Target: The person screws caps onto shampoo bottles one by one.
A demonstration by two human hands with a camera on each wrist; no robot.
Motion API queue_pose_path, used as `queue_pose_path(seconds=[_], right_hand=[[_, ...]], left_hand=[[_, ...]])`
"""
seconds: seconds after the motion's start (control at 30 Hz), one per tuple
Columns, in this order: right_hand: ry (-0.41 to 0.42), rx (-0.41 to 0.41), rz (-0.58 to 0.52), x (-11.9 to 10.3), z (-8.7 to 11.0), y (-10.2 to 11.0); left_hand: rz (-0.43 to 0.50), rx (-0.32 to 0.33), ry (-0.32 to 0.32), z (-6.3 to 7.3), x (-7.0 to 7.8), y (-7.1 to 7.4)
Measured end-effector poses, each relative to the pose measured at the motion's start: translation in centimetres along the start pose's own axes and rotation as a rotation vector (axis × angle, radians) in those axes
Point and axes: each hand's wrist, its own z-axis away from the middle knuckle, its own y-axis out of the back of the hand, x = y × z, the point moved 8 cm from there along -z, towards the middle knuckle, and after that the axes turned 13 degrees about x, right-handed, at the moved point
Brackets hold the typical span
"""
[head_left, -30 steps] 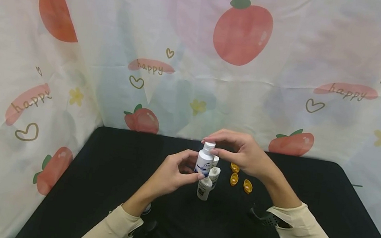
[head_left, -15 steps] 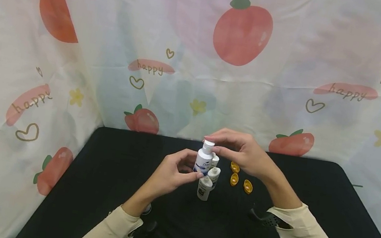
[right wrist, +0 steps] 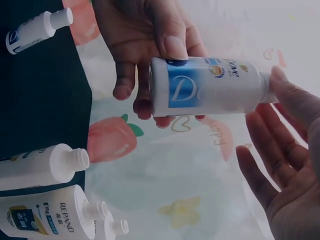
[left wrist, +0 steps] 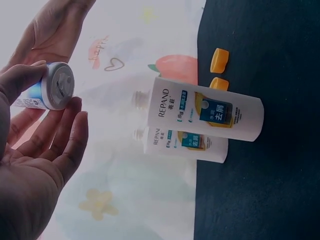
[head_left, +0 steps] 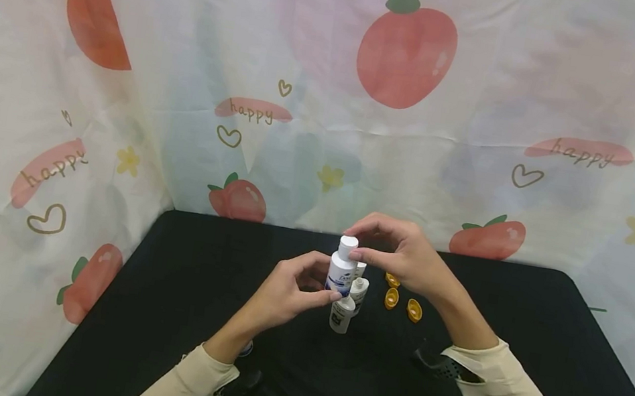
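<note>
In the head view a small white Dove bottle (head_left: 340, 270) with a blue label stands upright above the table, held by my left hand (head_left: 283, 293) around its lower part. My right hand (head_left: 401, 254) pinches the white cap (head_left: 349, 244) at its top between thumb and fingers. The right wrist view shows the left thumb pressing on the blue label of the bottle (right wrist: 205, 87). Just behind and below stand several white REPAND bottles (head_left: 341, 316) with bare threaded necks; one bottle (left wrist: 205, 110) shows a yellow and blue label.
Several small hollow orange pieces (head_left: 391, 298) lie on the black tabletop (head_left: 365, 380), right of the REPAND bottles. Another capped white bottle (right wrist: 37, 31) stands apart; my left wrist mostly hides it in the head view. A printed curtain (head_left: 311, 156) hangs behind the table.
The hands and the Dove bottle shift only very slightly. Both grips stay on the bottle and its cap, and the cap remains on the neck.
</note>
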Motion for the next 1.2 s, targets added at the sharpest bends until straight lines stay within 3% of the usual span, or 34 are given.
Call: queue_pose_path(seconds=[0.33, 0.7, 1.2], right_hand=[[-0.016, 0.006, 0.008, -0.07, -0.01, -0.35], [0.001, -0.031, 0.006, -0.02, 0.11, -0.02], [0.051, -0.004, 0.001, -0.03, 0.32, 0.36]], left_hand=[[0.014, 0.029, -0.012, 0.07, 0.03, -0.31], [0.036, 0.062, 0.011, -0.21, 0.07, 0.44], [0.012, 0.038, 0.032, -0.01, -0.31, 0.55]])
